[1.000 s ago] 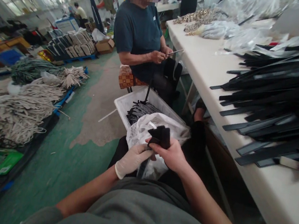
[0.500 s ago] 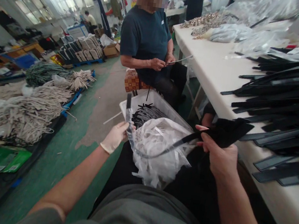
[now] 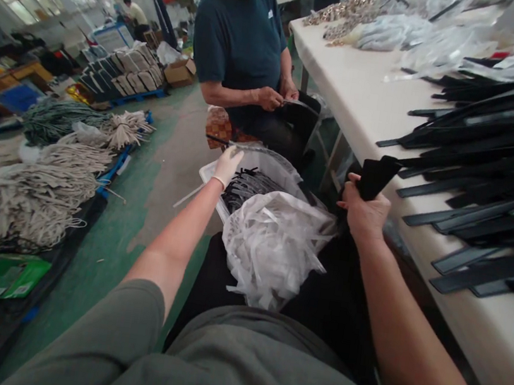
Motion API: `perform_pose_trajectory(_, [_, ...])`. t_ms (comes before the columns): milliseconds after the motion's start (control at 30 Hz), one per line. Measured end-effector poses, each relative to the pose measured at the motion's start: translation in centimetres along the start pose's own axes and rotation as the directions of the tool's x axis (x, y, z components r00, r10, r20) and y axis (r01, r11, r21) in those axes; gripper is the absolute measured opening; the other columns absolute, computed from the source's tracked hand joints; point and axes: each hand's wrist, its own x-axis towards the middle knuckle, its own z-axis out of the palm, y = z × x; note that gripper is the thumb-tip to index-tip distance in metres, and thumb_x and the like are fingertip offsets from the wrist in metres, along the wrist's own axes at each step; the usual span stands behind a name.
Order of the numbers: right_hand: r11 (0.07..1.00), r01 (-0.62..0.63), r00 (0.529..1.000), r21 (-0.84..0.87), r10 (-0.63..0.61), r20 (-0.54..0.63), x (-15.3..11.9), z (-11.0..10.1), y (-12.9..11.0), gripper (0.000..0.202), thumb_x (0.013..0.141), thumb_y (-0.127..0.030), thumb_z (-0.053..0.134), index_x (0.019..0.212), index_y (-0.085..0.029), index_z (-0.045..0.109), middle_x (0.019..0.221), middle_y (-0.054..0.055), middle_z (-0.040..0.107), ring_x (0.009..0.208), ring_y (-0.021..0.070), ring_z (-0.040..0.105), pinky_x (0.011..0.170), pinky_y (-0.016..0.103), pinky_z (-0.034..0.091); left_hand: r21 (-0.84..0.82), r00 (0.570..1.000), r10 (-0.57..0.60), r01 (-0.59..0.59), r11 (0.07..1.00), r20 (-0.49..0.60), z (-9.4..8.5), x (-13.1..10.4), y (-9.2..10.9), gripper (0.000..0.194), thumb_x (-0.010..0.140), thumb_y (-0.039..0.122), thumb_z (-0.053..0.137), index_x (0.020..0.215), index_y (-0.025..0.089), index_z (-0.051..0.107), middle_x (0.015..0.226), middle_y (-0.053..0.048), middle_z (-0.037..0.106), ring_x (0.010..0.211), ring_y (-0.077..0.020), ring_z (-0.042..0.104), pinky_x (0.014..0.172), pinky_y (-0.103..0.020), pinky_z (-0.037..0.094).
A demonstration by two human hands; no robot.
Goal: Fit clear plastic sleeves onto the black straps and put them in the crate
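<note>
My left hand (image 3: 228,168), in a pale glove, is closed on a dark strap (image 3: 269,153) above a white plastic bin (image 3: 209,174). The strap's short end points left past the fingers, while the rest arcs to the right over the bin, slightly blurred. Inside the bin lies a pile of dark straps (image 3: 253,184). A heap of white film strips (image 3: 273,246) rests at the bin's near side, over my lap. Near the table edge, my bare right hand (image 3: 364,212) grips a bundle of wide black straps (image 3: 378,176); their lower part is hidden against my dark trousers.
A long pale table (image 3: 361,99) runs along the right, stacked with black straps (image 3: 490,168), plastic wrap and metal fittings (image 3: 344,10). A seated co-worker (image 3: 239,43) handles a thin strip beyond the bin. Bundles of beige cords (image 3: 38,187) cover the floor at left.
My left hand has moved forward, carrying the strap away from my right hand to above the bin. The strap's far end has left the right hand. The right hand has drawn slightly left and up.
</note>
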Motion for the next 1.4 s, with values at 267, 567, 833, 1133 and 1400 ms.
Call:
perform_pose_trajectory(267, [0.927, -0.363, 0.853, 0.094, 0.290, 0.435, -7.8, -6.8, -2.2, 0.029, 0.075, -0.042, 0.071, 0.093, -0.019, 0.069, 0.071, 0.003, 0.067, 0.043, 0.0075, 0.042, 0.044, 0.025, 0.045, 0.327, 0.974, -0.074, 0.001, 0.945, 0.213, 1.9, -12.9, -6.3, 0.014, 0.075, 0.027, 0.072, 0.087, 0.021, 0.074, 0.094, -0.006, 0.072, 0.095, -0.0225, 0.062, 0.093, -0.030, 0.042])
perform_pose_trajectory(567, [0.830, -0.558, 0.594, 0.029, 0.375, 0.711, -13.5, -10.4, -2.2, 0.037, 0.078, -0.045, 0.072, 0.098, -0.014, 0.069, 0.073, 0.006, 0.069, 0.042, 0.0056, 0.037, 0.045, 0.027, 0.045, 0.452, 0.958, -0.194, 0.080, 0.888, 0.212, 2.8, -12.8, -5.5, 0.006, 0.071, 0.021, 0.072, 0.065, 0.022, 0.072, 0.088, -0.007, 0.072, 0.110, -0.0272, 0.057, 0.093, -0.029, 0.040])
perform_pose_trajectory(833, [0.777, -0.623, 0.440, -0.086, 0.440, 0.783, -14.0, -7.3, -2.0, 0.039, 0.073, -0.047, 0.075, 0.089, -0.012, 0.071, 0.075, 0.007, 0.070, 0.042, 0.0039, 0.036, 0.046, 0.024, 0.045, -0.097, 0.738, -0.421, 0.544, 0.833, 0.528, -1.3, -19.8, -0.4, 0.036, 0.082, 0.046, 0.063, 0.084, 0.011, 0.072, 0.064, -0.009, 0.069, 0.061, -0.0181, 0.062, 0.066, -0.027, 0.046])
perform_pose_trajectory(1133, [0.730, -0.646, 0.335, -0.223, 0.534, 0.776, -17.8, -0.5, -1.5, 0.040, 0.068, -0.053, 0.075, 0.063, -0.017, 0.060, 0.041, -0.007, 0.040, 0.043, 0.0080, 0.039, 0.051, 0.026, 0.046, -0.267, 0.582, -0.447, 0.764, 0.587, 0.680, -0.3, -27.9, 2.5, 0.036, 0.081, 0.043, 0.068, 0.098, 0.011, 0.069, 0.075, -0.010, 0.071, 0.066, -0.0172, 0.066, 0.067, -0.027, 0.048])
perform_pose_trajectory(1400, [0.857, -0.507, 0.649, -0.088, 0.447, 0.616, -14.9, 1.2, -2.3, 0.030, 0.061, -0.043, 0.076, 0.068, -0.019, 0.058, 0.045, -0.010, 0.040, 0.044, 0.0071, 0.035, 0.054, 0.027, 0.048, -0.327, 0.636, -0.458, 0.742, 0.586, 0.621, -0.6, -28.8, 1.4, 0.044, 0.072, 0.041, 0.077, 0.104, 0.013, 0.066, 0.073, -0.006, 0.070, 0.067, -0.0148, 0.065, 0.070, -0.026, 0.049])
